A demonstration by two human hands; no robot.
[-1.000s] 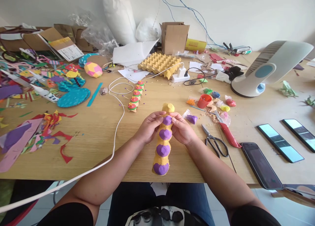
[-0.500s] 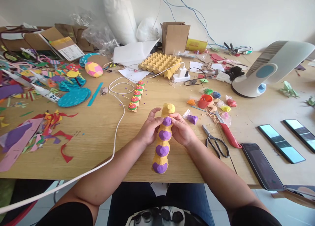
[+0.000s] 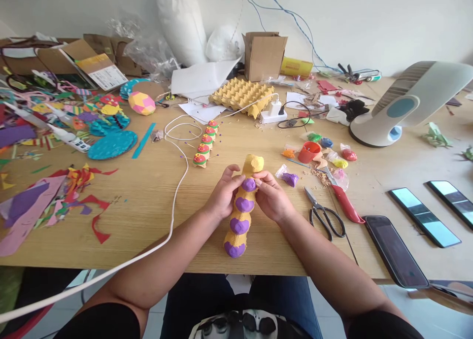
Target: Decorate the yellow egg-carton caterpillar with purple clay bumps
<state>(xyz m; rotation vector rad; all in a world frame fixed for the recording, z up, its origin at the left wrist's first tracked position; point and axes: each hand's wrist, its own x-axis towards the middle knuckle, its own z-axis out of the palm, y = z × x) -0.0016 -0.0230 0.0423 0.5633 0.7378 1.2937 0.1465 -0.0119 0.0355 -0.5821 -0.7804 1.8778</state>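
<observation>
Between my hands is a yellow egg-carton strip (image 3: 243, 219), its bumps capped with purple clay (image 3: 240, 226) except for the plain yellow one at the far end. My left hand (image 3: 224, 193) grips its left side near the far end, thumb by the topmost purple cap. From the right, my right hand (image 3: 272, 195) pinches the same part, thumb and fingers against that cap. A bag of purple clay (image 3: 290, 179) lies just beyond my right hand. Scissors (image 3: 325, 215) rest to its right.
A decorated egg-carton strip (image 3: 206, 144) with pins stands further back, near a white cable (image 3: 180, 181). An orange cup (image 3: 309, 152), a red-handled knife (image 3: 345, 201), phones (image 3: 395, 250) and a white fan (image 3: 388, 112) are on the right. Paper scraps (image 3: 74, 196) cover the left.
The near end of the yellow strip has swung a little to the left, so the strip is more tilted. Both hands keep their hold around its far end.
</observation>
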